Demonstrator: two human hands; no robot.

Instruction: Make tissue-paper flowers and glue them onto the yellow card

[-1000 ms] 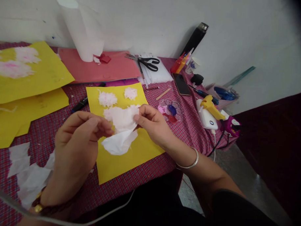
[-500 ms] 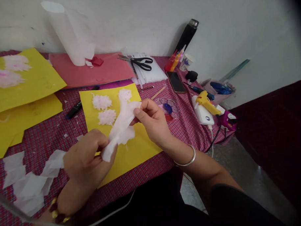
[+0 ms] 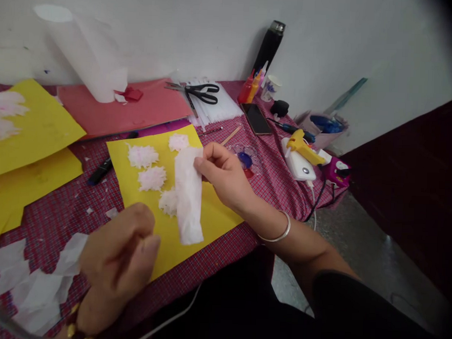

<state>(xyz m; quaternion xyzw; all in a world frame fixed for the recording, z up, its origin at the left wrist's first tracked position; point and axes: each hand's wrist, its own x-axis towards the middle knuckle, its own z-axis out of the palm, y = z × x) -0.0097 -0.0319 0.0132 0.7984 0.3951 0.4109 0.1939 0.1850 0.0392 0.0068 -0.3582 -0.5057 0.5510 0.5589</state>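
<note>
My right hand (image 3: 225, 177) pinches the top right edge of a white strip of tissue paper (image 3: 189, 203), which hangs down over a yellow sheet (image 3: 220, 209). Several pale pink-and-white fringed paper blossoms (image 3: 142, 156) lie on that sheet; one is partly behind the strip. My left hand (image 3: 121, 250), slightly blurred, is curled closed to the left of the strip and apart from it, with nothing visible in its fingers. Beside it on the checked cloth are loose white paper pieces (image 3: 40, 286), some hidden by the hand.
Scissors (image 3: 201, 92) rest on white sticks (image 3: 224, 107) at the back. A paper roll (image 3: 82, 50) stands on a red folder (image 3: 157, 105). To the right are a paint palette (image 3: 254, 160), a phone (image 3: 255, 118) and a yellow glue gun (image 3: 303, 147). A marker (image 3: 100, 172) lies left.
My left hand has let go of the tissue strip and moved down and left. The strip has swung to hang nearly upright from my right hand. The whole view has shifted slightly.
</note>
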